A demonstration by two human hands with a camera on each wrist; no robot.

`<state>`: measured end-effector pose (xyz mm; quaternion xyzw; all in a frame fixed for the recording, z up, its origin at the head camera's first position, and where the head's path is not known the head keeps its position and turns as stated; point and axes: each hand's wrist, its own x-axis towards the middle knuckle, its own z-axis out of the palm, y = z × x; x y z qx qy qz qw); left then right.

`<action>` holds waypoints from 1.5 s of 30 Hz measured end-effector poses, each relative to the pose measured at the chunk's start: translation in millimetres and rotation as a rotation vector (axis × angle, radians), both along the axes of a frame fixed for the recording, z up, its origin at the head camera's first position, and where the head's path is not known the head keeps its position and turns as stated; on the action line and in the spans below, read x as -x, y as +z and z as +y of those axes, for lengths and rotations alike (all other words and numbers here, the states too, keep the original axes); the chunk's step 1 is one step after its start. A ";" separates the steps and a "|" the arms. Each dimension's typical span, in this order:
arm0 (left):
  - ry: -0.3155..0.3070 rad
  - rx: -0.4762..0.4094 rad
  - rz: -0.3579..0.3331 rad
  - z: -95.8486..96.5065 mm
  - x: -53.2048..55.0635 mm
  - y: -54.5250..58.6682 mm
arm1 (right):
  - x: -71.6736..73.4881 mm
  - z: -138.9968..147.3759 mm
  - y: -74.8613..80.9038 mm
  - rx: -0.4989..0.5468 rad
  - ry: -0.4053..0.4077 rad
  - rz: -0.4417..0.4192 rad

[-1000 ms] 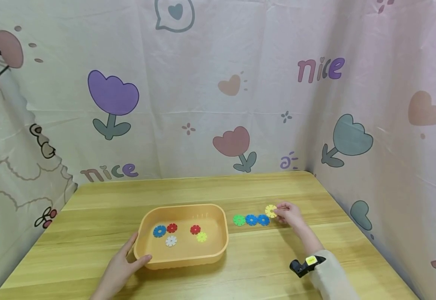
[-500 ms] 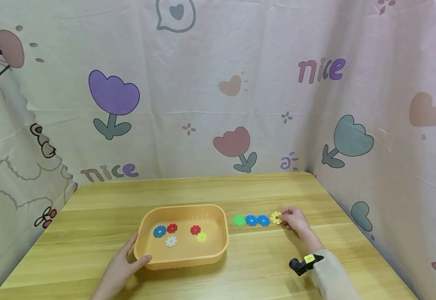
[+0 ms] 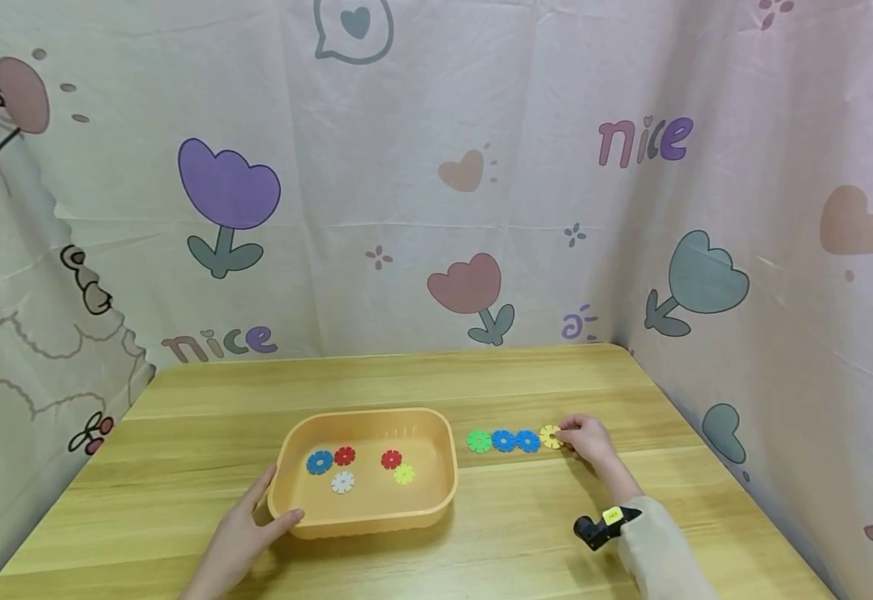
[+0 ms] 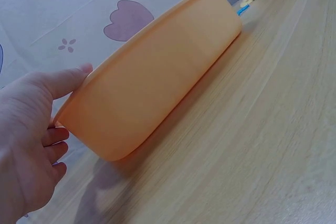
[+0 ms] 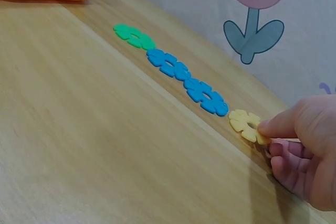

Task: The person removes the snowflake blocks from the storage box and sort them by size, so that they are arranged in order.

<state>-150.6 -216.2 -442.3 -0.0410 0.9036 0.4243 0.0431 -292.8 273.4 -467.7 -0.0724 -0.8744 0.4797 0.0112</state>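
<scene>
Between thumb and fingers my right hand pinches a yellow snowflake disc, at the right end of a row on the table. Left of it lie two blue snowflake discs and then a green snowflake disc. In the right wrist view a narrow gap shows between the yellow disc and the nearest blue one. My left hand grips the rim of an orange plastic basin at its left corner, thumb over the edge. Inside the basin lie a blue disc, two red, one white and one yellow.
The wooden table runs back to a printed cloth hanging behind it and along both sides. A black wrist camera is strapped over my right sleeve.
My right hand has brought the yellow disc down from above the right blue disc to the row's right end, then slightly left toward it. My left hand and the basin stay put.
</scene>
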 end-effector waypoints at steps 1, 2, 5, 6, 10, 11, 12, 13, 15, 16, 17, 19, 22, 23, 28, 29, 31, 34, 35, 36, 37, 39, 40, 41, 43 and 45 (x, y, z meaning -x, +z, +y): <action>-0.001 -0.001 0.001 0.0 -0.1 0.0 | 0.0 0.1 0.0 0.003 -0.002 0.000; -0.002 0.002 0.004 0.0 0.0 -0.1 | -0.3 0.0 0.4 0.005 -0.007 -0.001; -0.003 0.001 0.007 0.2 -0.5 0.1 | -1.5 -0.2 1.9 0.031 -0.018 -0.004; -0.004 0.000 0.007 0.3 -0.7 0.4 | -1.7 0.0 2.2 0.043 -0.017 -0.005; -0.003 0.004 0.007 0.7 -1.4 1.6 | -3.4 0.5 4.2 0.095 -0.026 -0.011; -0.003 0.005 0.007 0.8 -1.5 2.0 | -3.7 1.0 4.4 0.101 -0.023 -0.011; -0.003 0.002 0.007 0.9 -1.5 2.3 | -4.3 1.0 5.5 0.107 -0.022 -0.012; -0.003 0.003 0.008 1.0 -1.5 2.6 | -4.8 1.0 6.7 0.120 -0.024 -0.014; -0.004 0.005 0.010 1.2 -1.5 2.8 | -5.7 1.3 9.0 0.135 -0.014 -0.018; -0.004 0.004 0.012 1.1 -1.7 2.8 | -5.6 1.0 10.4 0.143 -0.009 -0.021; -0.004 0.001 0.013 1.0 -1.9 2.7 | -5.6 0.5 12.2 0.149 -0.003 -0.021; -0.005 -0.005 0.016 0.8 -2.4 2.4 | -5.5 -1.0 16.8 0.161 0.015 -0.015; -0.003 -0.022 0.024 0.9 -3.3 1.8 | -5.5 -4.6 25.8 0.156 0.049 0.009; -0.002 -0.028 0.027 1.0 -3.6 1.7 | -5.8 -6.5 29.7 0.154 0.065 0.020; 0.001 -0.035 0.034 1.7 -2.9 1.2 | -7.0 -22.2 53.7 0.143 0.140 0.042; 0.004 -0.036 0.034 1.6 -3.2 1.3 | -6.8 -26.6 57.9 0.149 0.157 0.043; 0.007 -0.034 0.036 1.4 -3.5 1.4 | -5.4 -35.5 64.9 0.167 0.184 0.045; 0.008 -0.032 0.039 1.0 -4.1 1.3 | -3.5 -50.8 72.1 0.190 0.219 0.052; 0.008 -0.031 0.038 0.9 -4.1 1.2 | -2.8 -55.8 73.8 0.196 0.229 0.054; 0.008 -0.030 0.039 0.8 -4.1 1.0 | -2.3 -61.1 75.9 0.199 0.239 0.056; 0.007 -0.031 0.040 0.7 -4.0 0.7 | -2.1 -66.5 78.0 0.200 0.250 0.058; 0.006 -0.029 0.040 0.7 -4.0 0.3 | -2.3 -77.3 82.4 0.199 0.274 0.065; 0.007 -0.030 0.043 0.7 -4.1 0.1 | -2.6 -83.0 84.9 0.197 0.285 0.070; 0.008 -0.031 0.046 0.7 -4.3 0.2 | -2.5 -88.8 86.9 0.206 0.294 0.073; 0.007 -0.024 0.051 0.6 -4.2 0.0 | -2.9 -100.8 91.3 0.207 0.321 0.080; 0.006 -0.015 0.053 0.5 -4.0 0.0 | -3.5 -113.7 95.1 0.211 0.344 0.084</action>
